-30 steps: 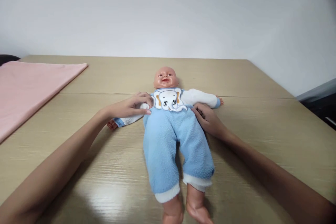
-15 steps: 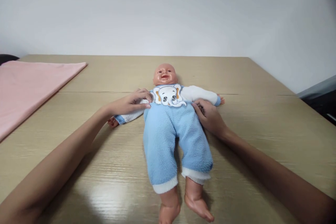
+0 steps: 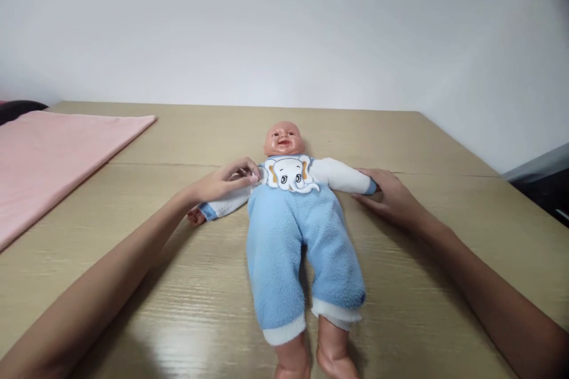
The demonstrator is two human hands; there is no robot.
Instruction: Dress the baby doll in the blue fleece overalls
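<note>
A baby doll (image 3: 291, 237) lies on its back on the table, head away from me, in a light blue and white fleece suit with an elephant patch (image 3: 291, 174) on the chest. My left hand (image 3: 229, 179) is at the doll's shoulder on the left, thumb and fingers pinched together at the white sleeve (image 3: 235, 200). Around the cuff end of the other sleeve (image 3: 342, 176), my right hand (image 3: 391, 198) has its thumb below and fingers above, hiding the doll's hand there. The doll's feet run off the bottom of the view.
A folded pink cloth (image 3: 66, 160) lies on the left of the wooden table (image 3: 178, 284). Behind the table rises a pale wall (image 3: 284, 29). Dark objects (image 3: 542, 183) stand beyond the right edge, and a black curved shape (image 3: 20, 109) shows at the far left.
My right hand has moved from the doll's waist outward to the end of its sleeve, and that arm now angles lower. My left hand stays at the shoulder. The view has tilted slightly up.
</note>
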